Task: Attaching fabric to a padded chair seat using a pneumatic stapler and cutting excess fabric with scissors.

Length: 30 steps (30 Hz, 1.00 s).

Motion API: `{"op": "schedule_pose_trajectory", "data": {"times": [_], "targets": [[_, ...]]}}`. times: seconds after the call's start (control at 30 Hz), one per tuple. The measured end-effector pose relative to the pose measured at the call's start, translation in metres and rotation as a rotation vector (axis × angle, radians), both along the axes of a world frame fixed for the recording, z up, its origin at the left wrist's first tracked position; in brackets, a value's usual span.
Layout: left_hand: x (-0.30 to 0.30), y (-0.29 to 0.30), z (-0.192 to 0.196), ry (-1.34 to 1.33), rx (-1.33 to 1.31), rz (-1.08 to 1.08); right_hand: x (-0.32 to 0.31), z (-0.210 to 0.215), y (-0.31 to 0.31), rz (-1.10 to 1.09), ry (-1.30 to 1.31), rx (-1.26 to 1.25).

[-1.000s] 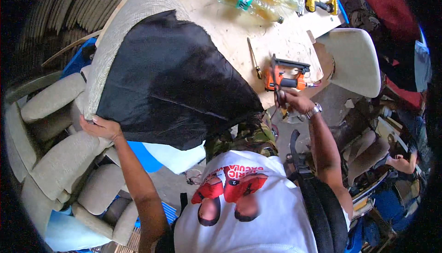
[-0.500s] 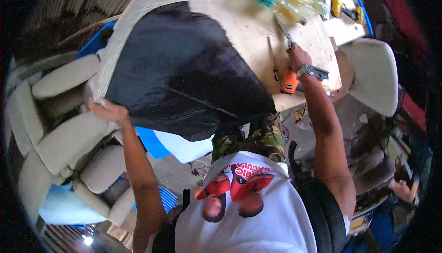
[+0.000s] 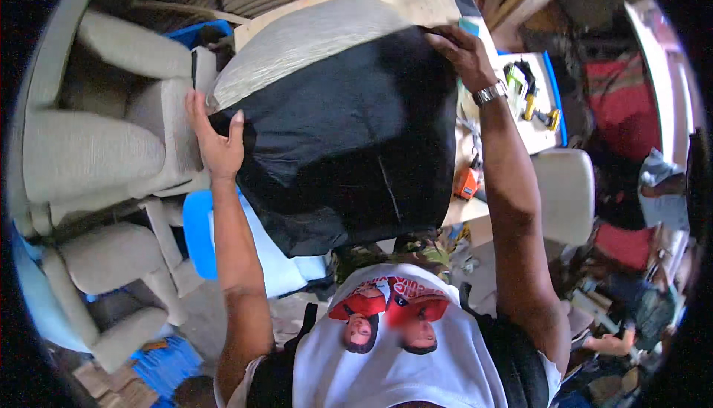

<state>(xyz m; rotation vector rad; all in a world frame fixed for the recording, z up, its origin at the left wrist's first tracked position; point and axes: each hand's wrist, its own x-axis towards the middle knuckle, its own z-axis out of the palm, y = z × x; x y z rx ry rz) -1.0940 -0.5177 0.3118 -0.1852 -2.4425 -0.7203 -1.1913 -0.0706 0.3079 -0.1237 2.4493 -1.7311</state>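
A large black fabric piece is spread across the work, its near edge hanging toward my lap. Beyond it shows a beige, ribbed upholstered panel with a curved far edge. My right hand has closed its fingers on the fabric's far right corner. At the left corner, my left hand rests against the edge with thumb and fingers spread apart, the thumb next to the black fabric. An orange-handled tool lies on the light wooden tabletop, right of the fabric.
Beige upholstered chairs crowd my left, with a blue and white padded piece below the table edge. A white seat stands at the right. A yellow and black power drill lies in a blue-edged tray.
My right hand has let go of the grey hand tool and moved up to the fabric's far right corner. The fabric has swung rightward over the table, and the view has shifted.
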Motion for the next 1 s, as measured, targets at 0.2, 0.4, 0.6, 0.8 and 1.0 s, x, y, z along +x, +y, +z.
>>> {"op": "schedule_pose_trajectory", "data": {"times": [0.2, 0.4, 0.6, 0.8, 1.0], "targets": [[0.021, -0.092, -0.018, -0.449, 0.536, 0.028, 0.002, 0.014, -0.019, -0.243, 0.246, 0.257], [0.028, -0.095, 0.024, -0.469, 0.335, 0.075, 0.045, 0.007, -0.010, -0.347, 0.593, 0.312], [0.077, -0.096, 0.032, -0.715, 0.251, 0.096, 0.192, 0.055, -0.033, -0.181, 0.402, 0.528], [0.132, -0.142, 0.095, -0.560, 0.079, -0.137, 0.212, 0.152, 0.002, -0.282, 0.401, 0.497], [0.006, -0.077, 0.040, -0.657, 0.237, -0.022, 0.041, -0.007, 0.037, -0.342, 0.492, 0.379]]}}
